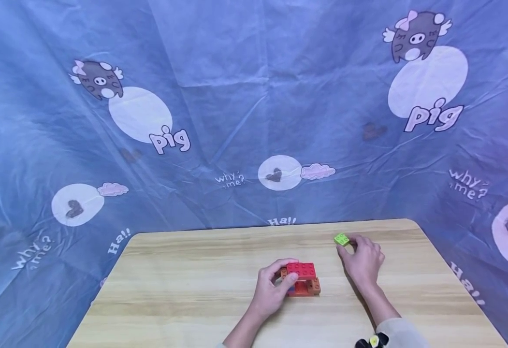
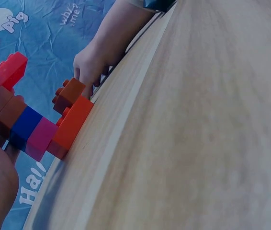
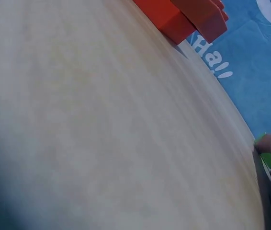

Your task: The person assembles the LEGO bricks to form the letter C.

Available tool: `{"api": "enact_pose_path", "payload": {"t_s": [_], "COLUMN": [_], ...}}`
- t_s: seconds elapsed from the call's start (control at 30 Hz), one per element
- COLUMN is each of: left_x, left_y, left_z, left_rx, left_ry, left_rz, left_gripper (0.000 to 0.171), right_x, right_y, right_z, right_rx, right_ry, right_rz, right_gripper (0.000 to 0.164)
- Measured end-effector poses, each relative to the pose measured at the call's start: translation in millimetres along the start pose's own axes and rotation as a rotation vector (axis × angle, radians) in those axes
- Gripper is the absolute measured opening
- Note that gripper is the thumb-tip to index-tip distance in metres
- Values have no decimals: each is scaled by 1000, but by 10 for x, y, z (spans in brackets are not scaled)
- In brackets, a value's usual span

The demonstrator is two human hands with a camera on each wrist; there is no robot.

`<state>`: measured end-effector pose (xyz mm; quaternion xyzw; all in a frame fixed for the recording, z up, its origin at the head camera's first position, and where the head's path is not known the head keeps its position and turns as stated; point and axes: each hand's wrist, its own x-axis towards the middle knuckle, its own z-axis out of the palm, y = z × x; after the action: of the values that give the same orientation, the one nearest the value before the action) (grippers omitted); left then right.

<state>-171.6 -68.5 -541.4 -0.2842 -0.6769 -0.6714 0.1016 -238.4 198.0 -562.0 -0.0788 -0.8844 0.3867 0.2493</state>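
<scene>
My left hand grips a stack of toy building bricks, thumb on the near side and fingers behind. A red brick lies on top, overhanging to the right. Below it, the left wrist view shows brown bricks, a blue brick, a pink brick and a long orange brick at the bottom. Another brown brick sits on the orange one's far end. Farther back to the right, my right hand pinches a lime green brick between thumb and fingers, close over the table.
The wooden table has rounded back corners. A blue cloth with pig and heart prints hangs behind it and at both sides. A dark wrist device shows by the right sleeve.
</scene>
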Motion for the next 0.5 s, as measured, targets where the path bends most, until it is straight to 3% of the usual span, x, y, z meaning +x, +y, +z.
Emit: {"api": "enact_pose_path", "payload": {"t_s": [0.13,0.3,0.4,0.5], "left_x": [-6,-13,-15,-19], "left_y": [-7,-5,1,-3], "left_z": [-3,3,6,5], "left_rx": [-1,-2,-7,3], "left_ry": [-2,-3,-1,1], "left_rz": [7,-18,-49,-41], "left_gripper": [30,28,28,28], "right_x": [-47,-152,-232,-319], "right_y": [6,14,-1,-29], "right_z": [-35,-119,-155,-177], "right_rx": [129,436,598,666], "right_ry": [-71,-166,-247,-340], "right_rz": [18,43,5,-57], "right_gripper": [36,36,43,48]}}
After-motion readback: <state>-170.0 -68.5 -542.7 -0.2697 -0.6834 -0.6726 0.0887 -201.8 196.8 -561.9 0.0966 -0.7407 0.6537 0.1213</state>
